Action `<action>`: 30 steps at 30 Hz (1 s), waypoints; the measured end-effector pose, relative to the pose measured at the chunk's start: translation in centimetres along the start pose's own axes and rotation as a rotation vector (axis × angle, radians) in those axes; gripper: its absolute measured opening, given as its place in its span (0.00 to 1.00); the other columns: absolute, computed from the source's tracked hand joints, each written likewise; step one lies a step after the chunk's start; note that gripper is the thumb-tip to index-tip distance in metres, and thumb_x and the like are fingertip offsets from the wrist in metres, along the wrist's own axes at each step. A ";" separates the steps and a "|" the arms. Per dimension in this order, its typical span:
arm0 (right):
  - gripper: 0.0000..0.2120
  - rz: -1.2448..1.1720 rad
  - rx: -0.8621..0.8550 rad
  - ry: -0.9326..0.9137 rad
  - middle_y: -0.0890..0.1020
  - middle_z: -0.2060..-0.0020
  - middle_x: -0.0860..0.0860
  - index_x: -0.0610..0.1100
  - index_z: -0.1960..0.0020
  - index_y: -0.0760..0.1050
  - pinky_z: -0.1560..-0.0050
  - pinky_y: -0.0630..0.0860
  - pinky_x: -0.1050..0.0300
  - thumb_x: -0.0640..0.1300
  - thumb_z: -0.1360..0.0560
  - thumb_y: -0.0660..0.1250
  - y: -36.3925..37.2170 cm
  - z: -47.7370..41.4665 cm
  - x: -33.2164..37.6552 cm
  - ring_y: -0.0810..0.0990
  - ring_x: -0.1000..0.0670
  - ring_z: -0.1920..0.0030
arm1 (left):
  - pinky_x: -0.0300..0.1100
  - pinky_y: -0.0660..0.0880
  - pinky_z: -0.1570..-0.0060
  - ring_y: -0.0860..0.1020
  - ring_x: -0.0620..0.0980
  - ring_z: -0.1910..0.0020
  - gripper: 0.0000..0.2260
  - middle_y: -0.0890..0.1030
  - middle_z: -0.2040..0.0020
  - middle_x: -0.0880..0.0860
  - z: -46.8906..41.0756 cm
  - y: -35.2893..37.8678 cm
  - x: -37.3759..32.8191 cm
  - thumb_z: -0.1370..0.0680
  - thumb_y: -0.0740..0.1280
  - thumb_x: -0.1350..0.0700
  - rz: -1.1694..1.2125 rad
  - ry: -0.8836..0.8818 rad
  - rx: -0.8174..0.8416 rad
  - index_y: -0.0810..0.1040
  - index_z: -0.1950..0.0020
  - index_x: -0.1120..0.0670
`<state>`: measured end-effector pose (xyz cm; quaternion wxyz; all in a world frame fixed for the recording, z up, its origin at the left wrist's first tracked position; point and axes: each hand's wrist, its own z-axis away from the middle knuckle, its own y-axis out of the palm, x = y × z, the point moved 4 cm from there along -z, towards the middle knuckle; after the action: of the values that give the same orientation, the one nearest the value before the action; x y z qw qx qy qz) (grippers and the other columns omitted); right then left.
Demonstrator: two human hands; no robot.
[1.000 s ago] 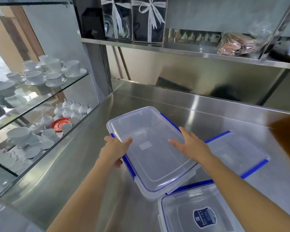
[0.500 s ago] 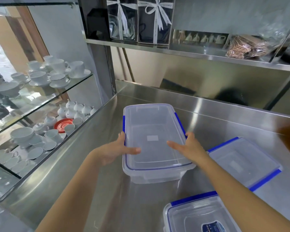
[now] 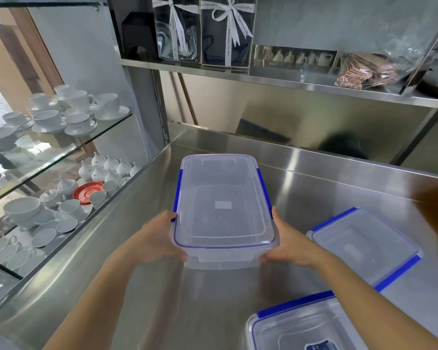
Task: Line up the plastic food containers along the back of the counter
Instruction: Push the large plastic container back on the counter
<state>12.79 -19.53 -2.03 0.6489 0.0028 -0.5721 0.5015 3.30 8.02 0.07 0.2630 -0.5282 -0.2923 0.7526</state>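
Plastic food container (image 3: 224, 205), clear with blue side clips and its lid on, sits on the steel tabletop (image 3: 314, 188), long axis pointing at the back wall. The left hand (image 3: 159, 242) and right hand (image 3: 287, 245) clasp its near corners. Two more lidded containers lie to the right, one beside (image 3: 364, 245) and one nearer (image 3: 309, 327).

No legible txt; ribbon (image 3: 232, 24) print too blurry.
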 end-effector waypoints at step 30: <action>0.54 0.053 -0.228 0.013 0.53 0.23 0.51 0.47 0.23 0.37 0.28 0.61 0.51 0.48 0.32 0.75 -1.4 -10.2 4.4 0.58 0.49 0.25 | 0.47 0.37 0.26 0.39 0.47 0.23 0.31 0.39 0.22 0.51 -10.6 -3.0 1.4 0.20 0.50 0.45 -0.318 0.041 -0.118 0.36 0.24 0.54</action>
<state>20.54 -11.51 -1.40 0.6354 -0.0895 -0.6210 0.4501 13.17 12.74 -1.55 0.3531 -0.5050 -0.4106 0.6722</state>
